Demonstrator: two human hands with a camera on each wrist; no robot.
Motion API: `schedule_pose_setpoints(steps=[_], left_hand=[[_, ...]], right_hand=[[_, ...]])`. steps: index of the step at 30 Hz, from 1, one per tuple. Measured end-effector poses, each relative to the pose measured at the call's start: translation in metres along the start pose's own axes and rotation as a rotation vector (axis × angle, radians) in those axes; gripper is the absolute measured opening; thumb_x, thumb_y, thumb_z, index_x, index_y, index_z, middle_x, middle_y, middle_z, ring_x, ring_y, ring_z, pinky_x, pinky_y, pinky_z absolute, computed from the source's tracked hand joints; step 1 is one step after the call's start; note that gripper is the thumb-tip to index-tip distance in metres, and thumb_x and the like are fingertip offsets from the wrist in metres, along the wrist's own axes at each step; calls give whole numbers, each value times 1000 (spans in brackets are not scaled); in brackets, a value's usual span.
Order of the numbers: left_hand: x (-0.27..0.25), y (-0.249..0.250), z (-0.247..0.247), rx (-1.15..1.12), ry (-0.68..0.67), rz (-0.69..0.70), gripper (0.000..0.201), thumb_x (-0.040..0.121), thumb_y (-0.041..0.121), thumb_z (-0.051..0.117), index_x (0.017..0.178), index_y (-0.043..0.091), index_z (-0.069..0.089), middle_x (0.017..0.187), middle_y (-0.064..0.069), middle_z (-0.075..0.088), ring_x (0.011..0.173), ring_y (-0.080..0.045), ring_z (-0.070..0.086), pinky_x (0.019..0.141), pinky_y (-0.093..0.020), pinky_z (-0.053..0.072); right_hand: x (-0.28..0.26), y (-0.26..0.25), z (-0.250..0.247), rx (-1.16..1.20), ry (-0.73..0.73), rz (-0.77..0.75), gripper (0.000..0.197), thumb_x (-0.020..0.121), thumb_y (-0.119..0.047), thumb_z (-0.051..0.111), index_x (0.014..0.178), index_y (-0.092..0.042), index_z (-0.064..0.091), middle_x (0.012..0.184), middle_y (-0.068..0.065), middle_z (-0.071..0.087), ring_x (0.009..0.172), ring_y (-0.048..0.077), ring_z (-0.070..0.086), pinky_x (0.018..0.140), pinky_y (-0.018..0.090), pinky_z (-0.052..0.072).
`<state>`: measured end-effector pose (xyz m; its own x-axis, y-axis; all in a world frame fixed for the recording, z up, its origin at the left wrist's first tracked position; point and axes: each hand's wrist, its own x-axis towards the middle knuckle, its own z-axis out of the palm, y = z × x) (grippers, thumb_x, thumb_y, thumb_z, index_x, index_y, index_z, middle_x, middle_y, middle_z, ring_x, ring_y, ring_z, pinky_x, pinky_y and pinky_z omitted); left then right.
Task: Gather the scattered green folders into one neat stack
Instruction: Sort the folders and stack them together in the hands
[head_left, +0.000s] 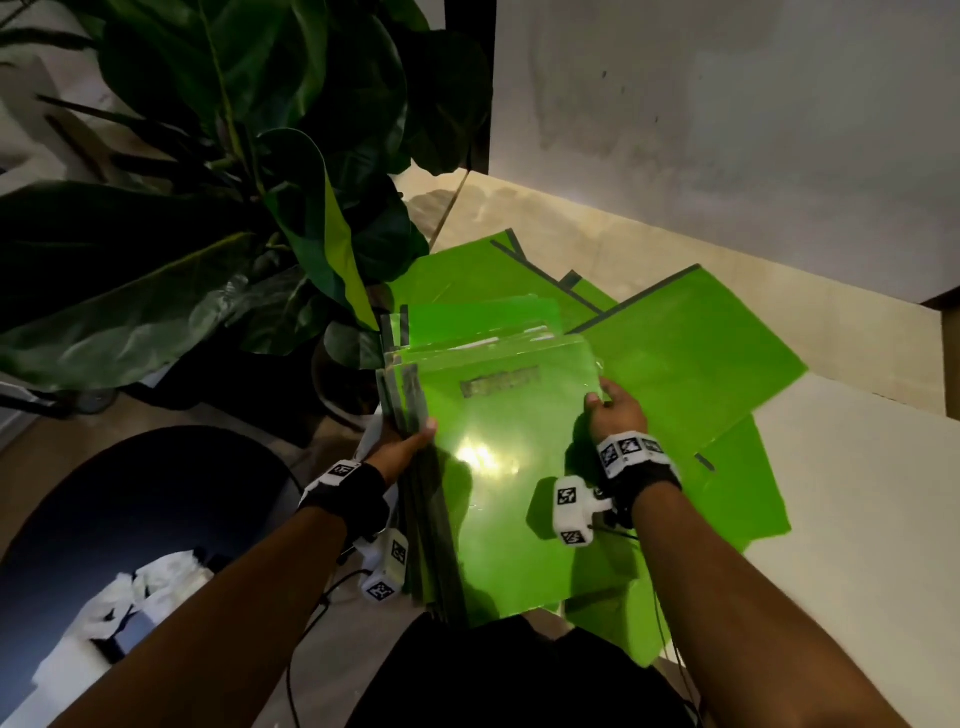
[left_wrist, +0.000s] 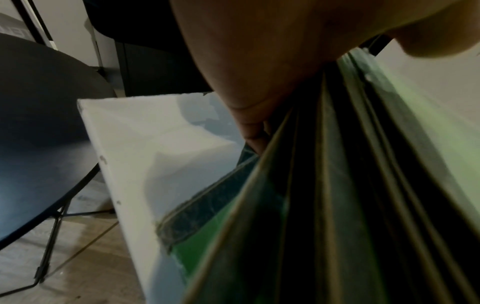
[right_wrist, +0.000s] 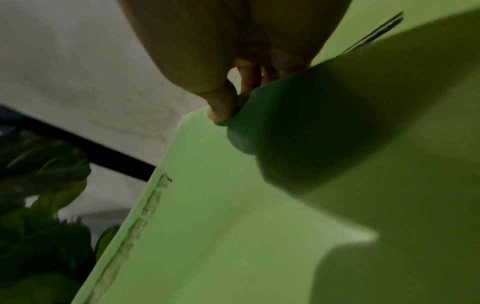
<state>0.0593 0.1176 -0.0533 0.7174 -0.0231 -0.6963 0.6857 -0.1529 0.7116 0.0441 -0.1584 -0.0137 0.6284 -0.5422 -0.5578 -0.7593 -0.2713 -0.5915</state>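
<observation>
A bundle of several green folders (head_left: 498, 467) is held above the pale table (head_left: 857, 493), slightly fanned at its far end. My left hand (head_left: 402, 444) grips the dark spine side of the bundle (left_wrist: 337, 185), thumb on top. My right hand (head_left: 615, 410) pinches the right edge of the top folder (right_wrist: 233, 205), thumb on its face and fingers underneath. More green folders (head_left: 691, 364) lie scattered and overlapping on the table behind and to the right, with others (head_left: 737, 499) below my right wrist.
A large leafy potted plant (head_left: 208, 208) crowds the left, its leaves close to the bundle's far corner. A white wall panel (head_left: 727, 130) rises behind the table. A dark round chair (head_left: 130, 519) stands at lower left beside the table edge (left_wrist: 145, 164).
</observation>
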Motion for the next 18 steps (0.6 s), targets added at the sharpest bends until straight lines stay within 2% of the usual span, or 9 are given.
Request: schedule_pose_setpoints(steps=[2,6,7,9,12,13,14,16,18], left_hand=[[-2,3,2,80,-1,-37,78,76,32,77,135,-2,38,127,-30,54,108,-37,60,92,-43,51],[0,10,3,71,42,-96,66,76,23,78,127,-1,44,90,-15,63,73,-27,62,62,-33,55],[2,10,2,62,53,-86,65,74,23,79,124,-2,47,88,-14,62,71,-27,62,60,-33,54],[2,14,-1,60,55,-42,61,71,25,81,118,0,51,93,-14,61,78,-28,61,68,-35,52],[-1,16,-3,78,29,-16,88,46,47,90,115,7,52,98,-13,61,87,-29,62,76,-40,54],[-1,15,-4,80,24,5,88,42,48,90,113,11,52,103,-14,62,92,-29,63,81,-43,55],[-3,16,-4,76,18,17,80,48,43,90,111,13,52,106,-14,64,94,-29,63,84,-42,55],[-9,17,-5,31,7,-1,52,63,29,86,105,12,60,105,-15,67,89,-28,67,78,-35,54],[-20,20,-3,-105,-59,-22,44,59,22,87,96,10,66,95,-16,72,75,-26,71,67,-31,56]], right_hand=[[-1,0,9,-102,-19,-34,49,93,-34,56,140,-25,49,137,19,52,126,36,49,108,41,39],[1,1,12,-253,-113,-61,63,92,-41,56,147,-15,37,145,17,44,133,36,42,110,45,35],[1,2,12,-270,-111,-77,64,92,-40,57,146,-11,36,146,17,43,134,35,41,111,44,34],[-1,5,14,-313,-90,-94,65,92,-38,58,144,-4,37,145,18,44,135,34,39,111,42,32],[-7,4,16,-340,-70,-98,65,91,-38,60,143,-6,38,144,19,42,136,36,35,110,42,30],[-7,4,17,-333,-74,-103,65,90,-38,60,143,-8,37,145,19,40,136,37,33,109,43,30],[-10,2,16,-330,-87,-96,66,90,-40,60,144,-11,37,145,19,39,137,37,31,109,43,30],[-11,0,14,-303,-117,-102,66,89,-43,60,143,-14,38,145,17,38,136,36,33,108,43,32],[-10,1,9,-231,-133,-102,64,88,-47,60,141,-15,41,142,15,39,130,35,42,104,40,36]])
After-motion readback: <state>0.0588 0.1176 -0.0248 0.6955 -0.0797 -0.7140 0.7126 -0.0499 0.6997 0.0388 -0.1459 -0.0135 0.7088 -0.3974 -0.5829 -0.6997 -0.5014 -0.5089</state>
